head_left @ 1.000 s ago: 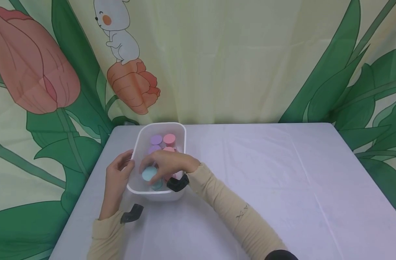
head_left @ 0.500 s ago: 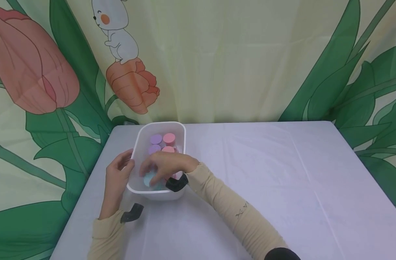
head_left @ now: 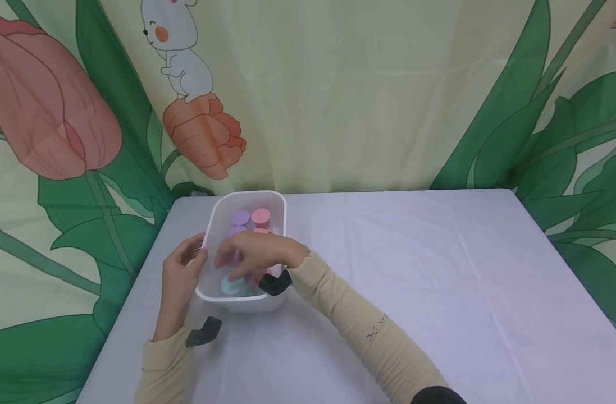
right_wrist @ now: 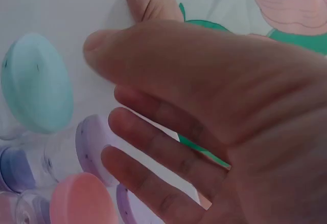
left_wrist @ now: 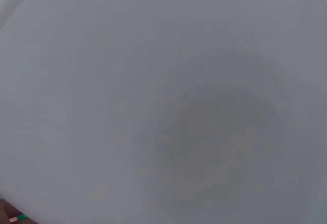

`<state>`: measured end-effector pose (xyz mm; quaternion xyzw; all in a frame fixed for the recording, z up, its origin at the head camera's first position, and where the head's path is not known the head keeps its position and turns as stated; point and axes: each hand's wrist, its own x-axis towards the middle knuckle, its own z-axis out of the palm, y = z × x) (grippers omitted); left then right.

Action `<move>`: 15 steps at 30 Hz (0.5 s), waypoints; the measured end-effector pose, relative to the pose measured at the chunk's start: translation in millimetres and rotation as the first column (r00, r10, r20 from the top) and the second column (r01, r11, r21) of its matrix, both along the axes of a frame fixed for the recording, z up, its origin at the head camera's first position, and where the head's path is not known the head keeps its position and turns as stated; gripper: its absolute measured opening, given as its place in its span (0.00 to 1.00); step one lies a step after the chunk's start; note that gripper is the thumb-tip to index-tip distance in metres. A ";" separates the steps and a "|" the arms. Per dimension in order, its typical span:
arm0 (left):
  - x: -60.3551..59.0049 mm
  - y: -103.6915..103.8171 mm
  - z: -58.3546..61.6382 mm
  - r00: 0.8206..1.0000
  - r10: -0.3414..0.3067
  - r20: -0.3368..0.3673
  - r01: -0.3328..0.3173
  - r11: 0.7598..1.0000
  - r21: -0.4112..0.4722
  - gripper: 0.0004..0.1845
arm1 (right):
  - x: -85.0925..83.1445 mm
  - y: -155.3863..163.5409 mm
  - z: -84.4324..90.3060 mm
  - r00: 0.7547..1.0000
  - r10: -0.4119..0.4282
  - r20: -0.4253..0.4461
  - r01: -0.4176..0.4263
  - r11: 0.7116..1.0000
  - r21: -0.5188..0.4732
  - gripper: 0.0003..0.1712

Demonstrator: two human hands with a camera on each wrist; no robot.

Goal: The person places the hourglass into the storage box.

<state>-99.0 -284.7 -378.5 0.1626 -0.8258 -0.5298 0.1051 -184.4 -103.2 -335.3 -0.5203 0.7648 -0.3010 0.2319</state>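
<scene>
Bin (head_left: 214,224) shows perhaps five jars (head_left: 260,216).

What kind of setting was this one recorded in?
Probably a staged tabletop set indoors, not a lived-in room: a table under a plain white cloth, a cartoon tulip-and-mouse curtain hung right behind it, and one white tub of small coloured-lid jars.

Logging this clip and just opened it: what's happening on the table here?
A person in cream sleeves works at a white plastic tub on a table covered in pale cloth. The left hand holds the tub's left wall. The right hand is spread inside it, fingers straight and gripping nothing, just above a light blue-capped jar. Purple-capped and pink-capped jars stand at the far end.
</scene>
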 end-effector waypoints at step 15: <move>1.0 6.0 16.1 0.991 -0.016 -0.133 0.000 0.993 -0.120 0.21 | -2.1 16.3 11.4 1.000 -0.001 0.010 0.002 0.996 -0.092 0.23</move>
